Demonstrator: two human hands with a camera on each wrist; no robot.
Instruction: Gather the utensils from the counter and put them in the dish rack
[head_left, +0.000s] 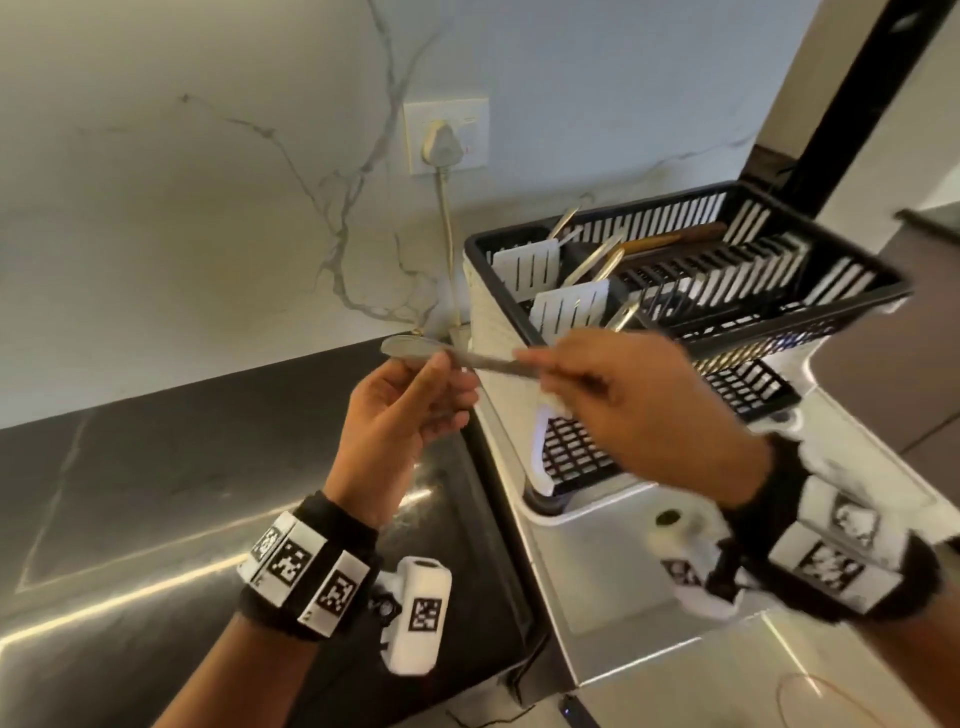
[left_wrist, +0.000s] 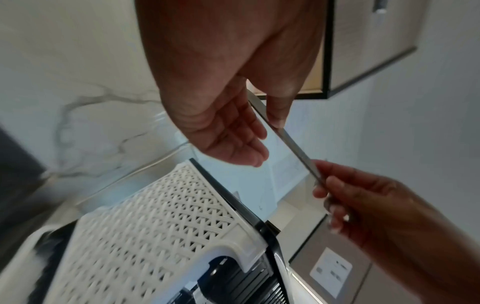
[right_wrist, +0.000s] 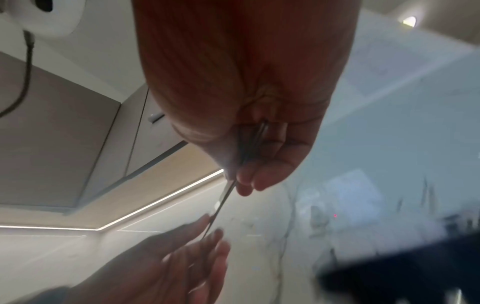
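Both hands meet above the counter's (head_left: 156, 493) edge: left hand (head_left: 400, 410) pinches the spoon (head_left: 467, 358) near its bowl, right hand (head_left: 639, 410) grips the handle; dish rack (head_left: 691, 332) at two o'clock.

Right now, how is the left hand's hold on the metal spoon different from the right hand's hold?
The left hand touches the slim silver metal spoon near its bowl, with thumb and fingertips, the other fingers loosely spread. The right hand pinches the handle end, fingers curled round it. The left hand is over the dark counter; the right hand is in front of the black dish rack. Both hold the same spoon in the air.
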